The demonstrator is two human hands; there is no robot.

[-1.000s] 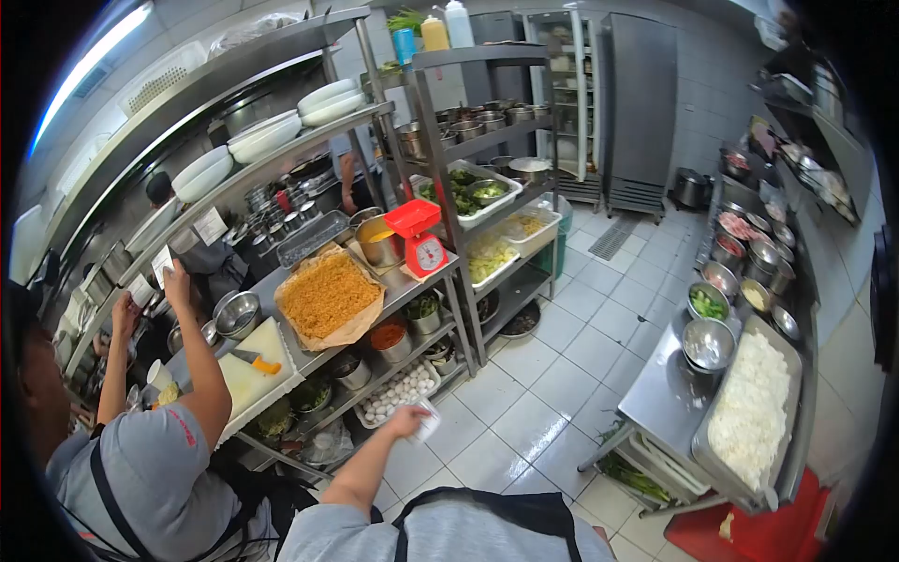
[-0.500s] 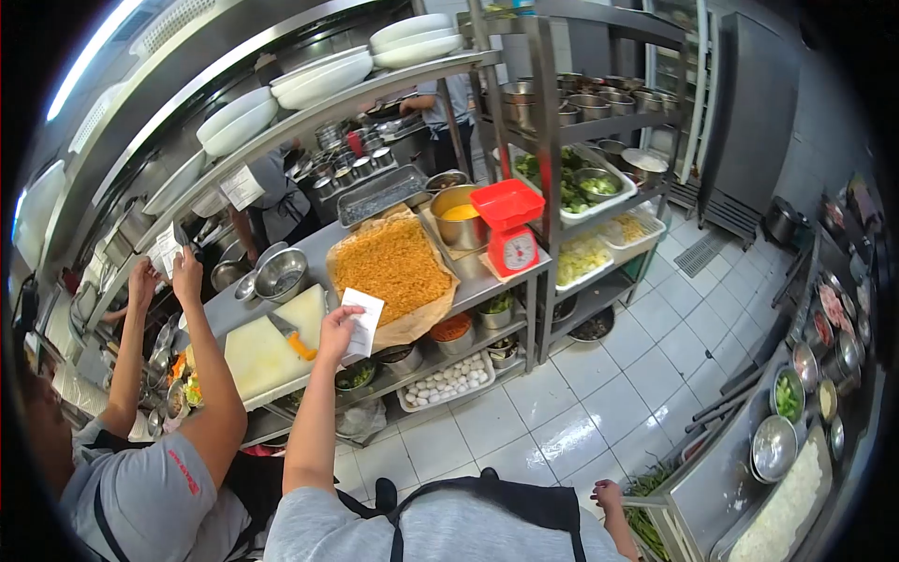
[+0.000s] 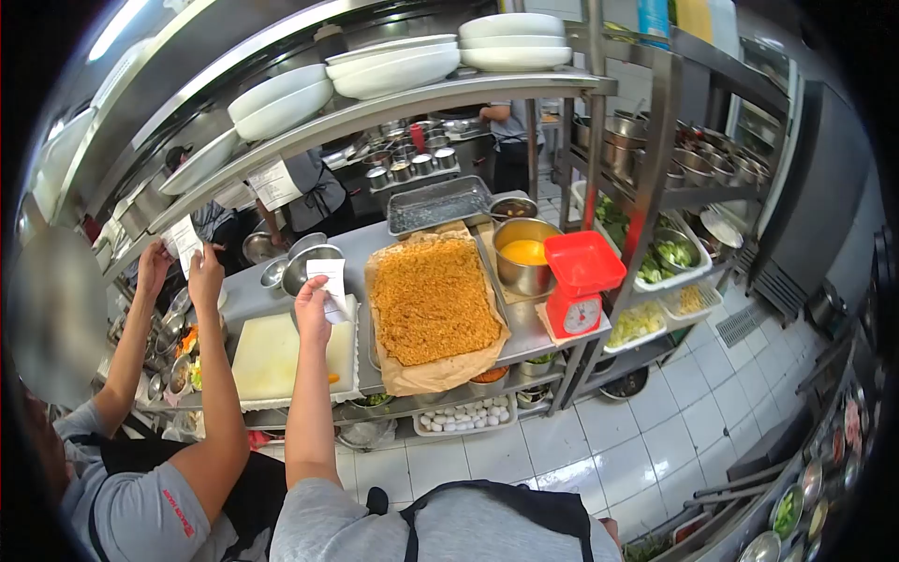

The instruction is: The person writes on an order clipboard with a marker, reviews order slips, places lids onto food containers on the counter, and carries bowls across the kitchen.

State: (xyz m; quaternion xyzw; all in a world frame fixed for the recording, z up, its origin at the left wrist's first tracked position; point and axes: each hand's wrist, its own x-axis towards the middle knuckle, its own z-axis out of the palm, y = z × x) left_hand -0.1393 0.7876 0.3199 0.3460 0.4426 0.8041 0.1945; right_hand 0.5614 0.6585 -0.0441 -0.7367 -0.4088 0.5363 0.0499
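Observation:
My left hand (image 3: 313, 309) is raised over the cutting board (image 3: 267, 361), fingers closed on a white paper slip (image 3: 330, 286). Just behind the slip is a steel bowl (image 3: 304, 267). To the right of my hand lies a paper-lined tray of orange-brown crumbs (image 3: 435, 304). At the lower right edge of my shirt only a small bit of skin shows; the fingers of my right hand are not visible there. A co-worker at the left holds another slip (image 3: 184, 245) up at the shelf edge with both hands.
Behind the tray stand a pot of yellow liquid (image 3: 524, 258) and a red scale (image 3: 576, 281). White bowls (image 3: 393, 66) rest on the overhead shelf (image 3: 375, 108). Eggs (image 3: 465, 416) sit below the counter. Shelves of vegetables stand at the right, and more bowls line the far right counter.
The view has swung to the right-hand side's opposite, toward the counter. My left hand has risen with its slip, from low beside the counter to above the board. My right hand appeared briefly, then left view.

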